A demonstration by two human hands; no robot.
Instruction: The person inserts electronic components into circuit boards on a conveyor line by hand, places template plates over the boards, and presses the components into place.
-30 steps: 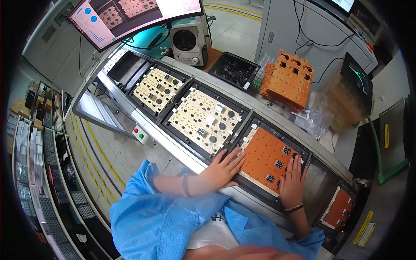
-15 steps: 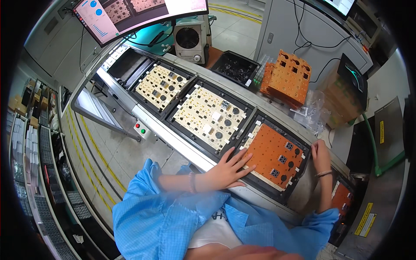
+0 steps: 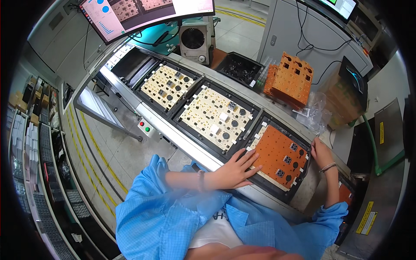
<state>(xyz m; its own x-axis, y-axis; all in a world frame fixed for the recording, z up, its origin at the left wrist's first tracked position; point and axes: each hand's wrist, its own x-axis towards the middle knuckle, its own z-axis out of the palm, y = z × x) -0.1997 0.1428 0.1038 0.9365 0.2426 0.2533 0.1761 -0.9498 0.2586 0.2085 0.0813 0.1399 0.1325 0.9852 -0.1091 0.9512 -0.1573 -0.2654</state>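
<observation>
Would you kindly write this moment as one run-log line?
left hand: spread on orange panel; right hand: curled by black frame, contact unclear; middle: cream board

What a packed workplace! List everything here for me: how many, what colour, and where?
Rectangular component-dotted boards: two, cream, left and middle frames
Flat rectangular board: one, orange, right frame
Rectangular frames: three, black, along the bench
Partly hidden board: one, orange, lower right
Upright perforated panels: count unclear, orange, behind right frame
Shallow parts tray: one, black, left of panels
Boxy fan unit: one, pale grey, left of tray
Crumpled plastic bag: at least one, clear, beside panels
Cardboard box: one, brown, right of bag
Monitors: two, dark-edged, top left and right
Bent hose: one, green, far right
Cloth sleeves: two, blue, bottom
Left fingers: bare, at orange board's left edge
Right fingers: bare, by right frame's far corner
</observation>
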